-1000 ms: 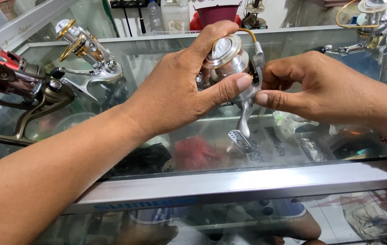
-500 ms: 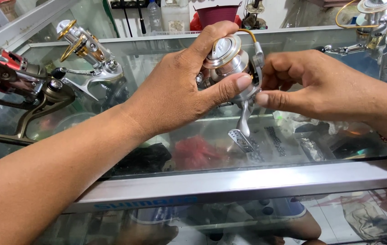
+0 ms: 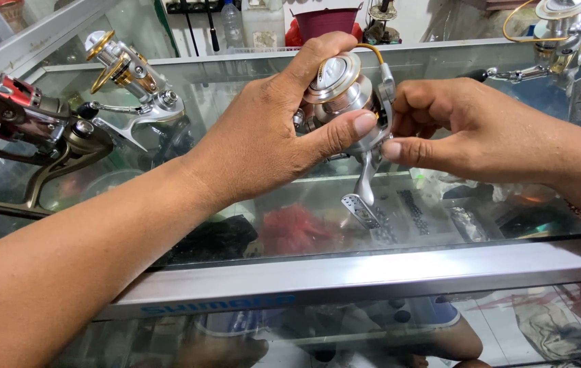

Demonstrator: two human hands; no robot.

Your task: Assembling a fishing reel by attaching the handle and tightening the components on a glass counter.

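Left hand (image 3: 263,136) is wrapped around a silver spinning reel (image 3: 345,102), held up in the center top of the frame above the glass counter (image 3: 345,272), thumb pressed on the body and the reel's foot hanging down. Right hand (image 3: 468,129) comes in from the right, fingers curled shut and pinching at the reel's side right by the left thumb. 2 more reels (image 3: 133,82) sit on the glass at upper left, and another reel (image 3: 556,34) in the top right corner.
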